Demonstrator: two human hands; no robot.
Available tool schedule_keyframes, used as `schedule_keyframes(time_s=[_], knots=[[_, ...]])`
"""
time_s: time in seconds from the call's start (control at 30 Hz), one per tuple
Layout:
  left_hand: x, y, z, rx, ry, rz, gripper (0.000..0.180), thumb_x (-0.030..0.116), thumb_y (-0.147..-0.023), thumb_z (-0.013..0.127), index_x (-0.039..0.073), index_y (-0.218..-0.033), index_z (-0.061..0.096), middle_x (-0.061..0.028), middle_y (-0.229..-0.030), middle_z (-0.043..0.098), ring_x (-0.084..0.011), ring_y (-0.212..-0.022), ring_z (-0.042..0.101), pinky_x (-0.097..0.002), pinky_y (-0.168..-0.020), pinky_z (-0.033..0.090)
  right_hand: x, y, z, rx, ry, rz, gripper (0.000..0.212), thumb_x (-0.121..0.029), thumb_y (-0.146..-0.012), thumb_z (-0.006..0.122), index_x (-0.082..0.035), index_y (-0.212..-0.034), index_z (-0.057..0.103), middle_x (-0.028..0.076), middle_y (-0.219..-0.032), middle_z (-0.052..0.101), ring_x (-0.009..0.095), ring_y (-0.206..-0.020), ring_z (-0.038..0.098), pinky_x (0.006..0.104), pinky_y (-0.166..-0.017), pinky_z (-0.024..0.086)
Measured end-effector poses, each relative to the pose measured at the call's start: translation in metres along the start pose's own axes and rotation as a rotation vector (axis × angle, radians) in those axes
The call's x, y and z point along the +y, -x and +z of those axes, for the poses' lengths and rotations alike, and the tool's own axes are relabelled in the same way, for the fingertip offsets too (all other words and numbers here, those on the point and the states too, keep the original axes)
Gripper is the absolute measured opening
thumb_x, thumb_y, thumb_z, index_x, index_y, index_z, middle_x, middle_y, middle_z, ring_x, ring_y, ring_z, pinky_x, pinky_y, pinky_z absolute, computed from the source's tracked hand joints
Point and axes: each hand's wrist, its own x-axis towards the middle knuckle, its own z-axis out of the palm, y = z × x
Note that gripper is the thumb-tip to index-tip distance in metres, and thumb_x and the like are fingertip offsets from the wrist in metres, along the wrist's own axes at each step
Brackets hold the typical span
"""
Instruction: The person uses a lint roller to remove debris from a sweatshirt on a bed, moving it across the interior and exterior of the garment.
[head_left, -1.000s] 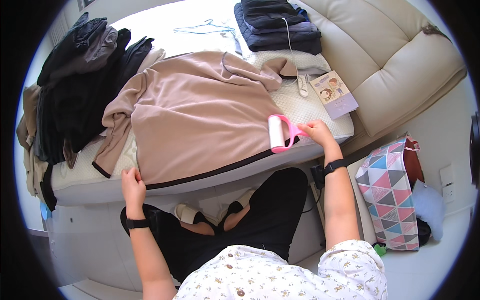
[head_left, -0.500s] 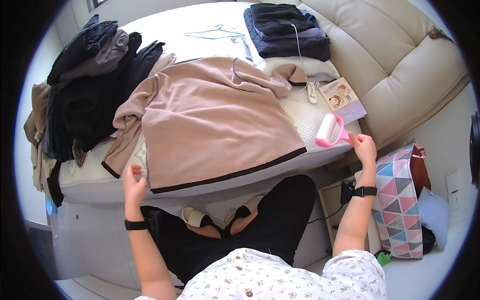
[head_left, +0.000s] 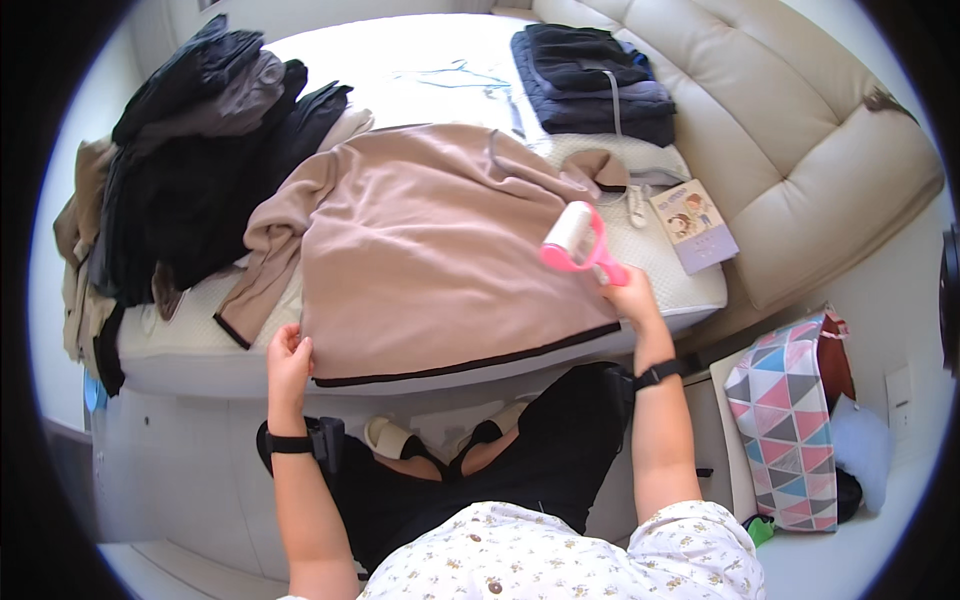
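A beige long-sleeved top [head_left: 450,260] with black trim lies spread on the bed, its hem toward me. My right hand [head_left: 632,296] grips the pink handle of a lint roller [head_left: 575,238]. The roller's white cylinder is tilted above the right side of the top; whether it touches the cloth I cannot tell. At the lower left side edge of the top, my left hand [head_left: 290,358] has its fingers curled together. Whether cloth is pinched between them does not show clearly.
Dark clothes [head_left: 190,190] are heaped on the left of the bed. Folded dark garments [head_left: 595,90] and a booklet [head_left: 695,228] lie at the right, beside the padded headboard [head_left: 740,130]. Hangers [head_left: 455,75] rest farther back. A triangle-patterned bag [head_left: 785,430] stands at lower right.
My right hand has carried the lint roller left, from beside the booklet to over the top. My left hand has moved slightly right, its fingers drawn closer together at the top's edge.
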Motion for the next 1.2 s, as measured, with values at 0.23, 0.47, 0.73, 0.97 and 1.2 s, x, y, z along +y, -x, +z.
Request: schedule_keyframes(time_s=[0.23, 0.47, 0.73, 0.97, 1.2], knots=[[-0.017, 0.017, -0.019, -0.038, 0.096, -0.072, 0.015, 0.006, -0.082, 0.055, 0.003, -0.096, 0.057, 0.0007, -0.067, 0.053, -0.0077, -0.051, 0.048, -0.0227, -0.046, 0.039, 0.023, 0.036, -0.041, 0.042, 0.307, -0.012, 0.020, -0.011, -0.068, 0.076, -0.001, -0.083, 0.068, 0.003, -0.065, 0.061, 0.009, -0.062, 0.054, 0.0305, -0.057, 0.043], [-0.007, 0.018, -0.020, -0.004, 0.059, -0.060, 0.012, 0.015, -0.089, 0.061, 0.003, -0.090, 0.061, 0.0031, -0.066, 0.054, -0.0046, -0.047, 0.045, -0.0203, -0.043, 0.035, -0.121, 0.055, 0.027, -0.249, 0.172, -0.321, 0.038, -0.039, -0.074, 0.078, -0.003, -0.075, 0.065, 0.005, -0.057, 0.054, 0.014, -0.055, 0.048, 0.0328, -0.052, 0.039], [-0.023, 0.011, -0.012, 0.036, 0.169, -0.086, 0.014, 0.018, -0.091, 0.060, 0.005, -0.091, 0.064, 0.0039, -0.066, 0.056, -0.0037, -0.047, 0.045, -0.0206, -0.041, 0.034, -0.242, 0.072, 0.215, -0.361, 0.270, -0.448, 0.046, -0.048, -0.093, 0.046, -0.012, -0.084, 0.073, 0.013, -0.080, 0.070, 0.032, -0.079, 0.067, 0.0405, -0.067, 0.051], [-0.036, 0.008, -0.028, 0.109, 0.203, -0.086, 0.011, 0.013, -0.091, 0.057, 0.005, -0.086, 0.063, 0.0028, -0.063, 0.053, -0.0053, -0.041, 0.042, -0.0200, -0.039, 0.033, -0.227, 0.049, 0.240, -0.347, 0.463, -0.542, 0.037, -0.040, -0.090, 0.048, -0.014, -0.080, 0.072, 0.009, -0.082, 0.071, 0.027, -0.083, 0.069, 0.0421, -0.069, 0.055], [-0.038, 0.003, -0.012, 0.223, 0.186, -0.077, 0.011, 0.013, -0.090, 0.055, 0.006, -0.082, 0.059, 0.0033, -0.059, 0.049, -0.0064, -0.037, 0.040, -0.0202, -0.036, 0.032, -0.132, 0.001, 0.089, -0.274, 0.531, -0.297, 0.038, -0.041, -0.084, 0.047, -0.014, -0.085, 0.073, 0.012, -0.090, 0.070, 0.033, -0.088, 0.066, 0.0436, -0.077, 0.051]])
